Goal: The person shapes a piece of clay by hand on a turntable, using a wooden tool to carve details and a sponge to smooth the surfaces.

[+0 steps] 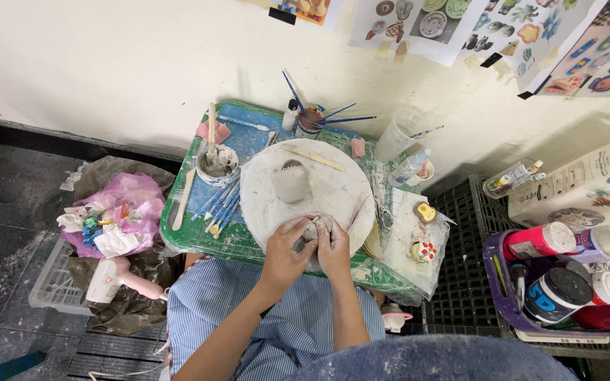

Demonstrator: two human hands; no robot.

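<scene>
**Both hands pinch clay at the wheel's near edge**

The left hand (285,248) and right hand (335,247) close together around a small grey clay lump (313,227), held over the round white turntable (333,194) so the grey clay cup (291,182) and blue-handled brushes (220,204) are close by.

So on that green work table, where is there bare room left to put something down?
Bare room is on the round white board, right of the clay cup and above both hands, left hand and right hand, which pinch a clay lump. A bare strip runs along the green table edge below the brushes. The back edge and right side are crowded.
</scene>
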